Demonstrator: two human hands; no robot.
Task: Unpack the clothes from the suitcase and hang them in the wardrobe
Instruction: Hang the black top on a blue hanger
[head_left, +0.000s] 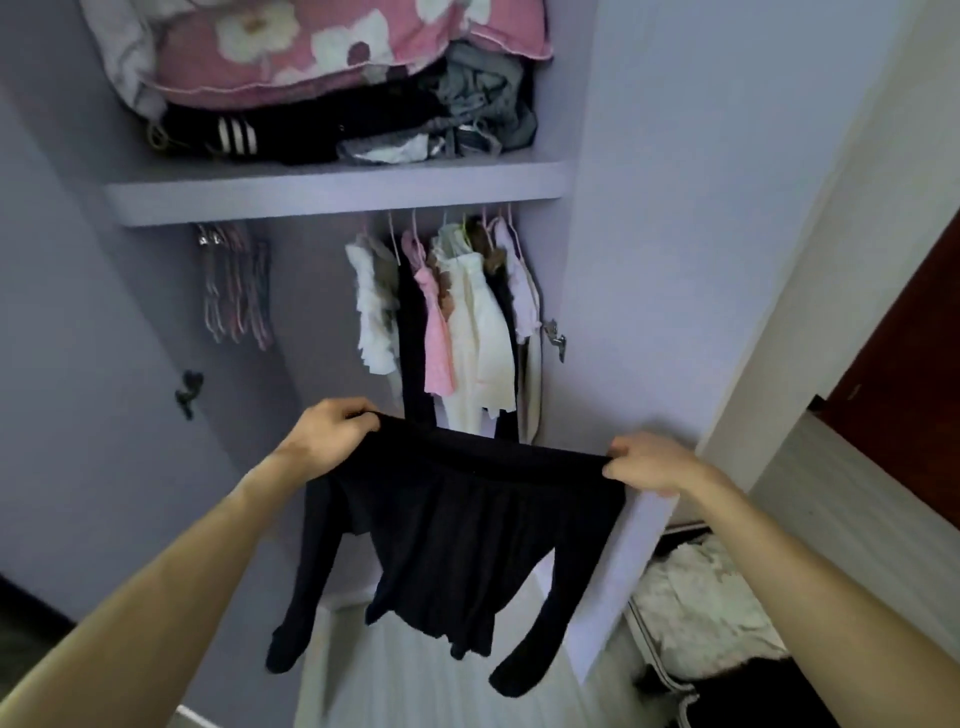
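Note:
A small black garment (457, 545), a skirt with attached leggings, hangs spread out in front of the open lilac wardrobe (623, 260). My left hand (332, 431) pinches the left end of its waistband. At the right end, my right hand (649, 462) grips the same waistband. The two black legs dangle below. The open suitcase (701, 623) lies on the floor at the lower right, with white and dark clothes in it.
Several small garments (457, 322) hang on the rail under the shelf (332, 192), at its right half. Empty hangers (234, 280) cluster at the left. Folded clothes and a pink floral bundle (332, 47) fill the shelf. A wardrobe door (67, 364) stands open at left.

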